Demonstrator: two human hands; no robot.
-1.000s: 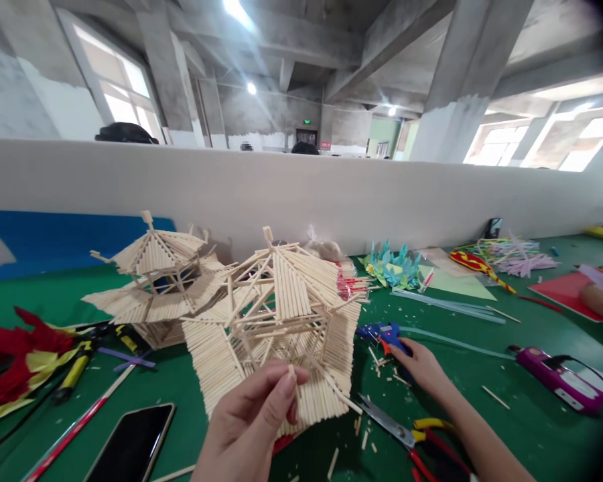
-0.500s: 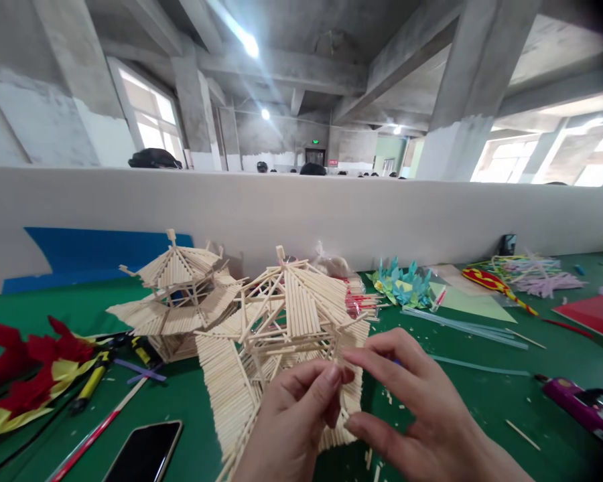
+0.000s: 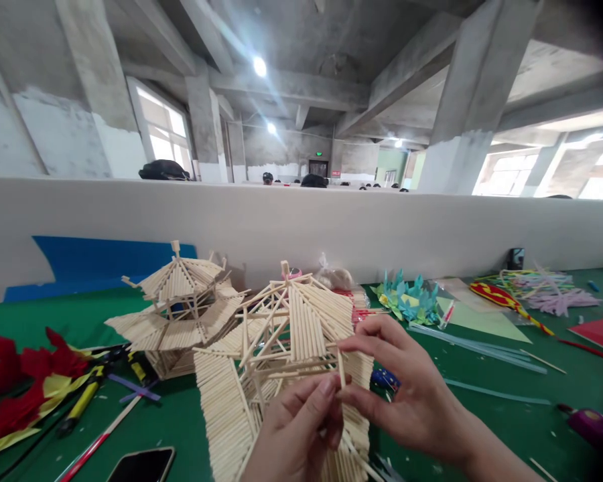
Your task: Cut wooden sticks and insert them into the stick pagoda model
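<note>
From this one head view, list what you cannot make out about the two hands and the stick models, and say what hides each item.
- Lower front of the near stick pavilion: covered by the left hand and right hand.
- Short stick between the fingertips: its lower end is hidden by fingers.
- Blue tool: mostly behind the right hand.
- Phone: cut by the bottom edge.
- Far stick pavilion: right side overlapped by the near one.

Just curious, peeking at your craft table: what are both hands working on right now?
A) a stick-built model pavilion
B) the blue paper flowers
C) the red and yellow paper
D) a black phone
A: the left hand and right hand pinch a small stick at the near model pavilion.
</note>
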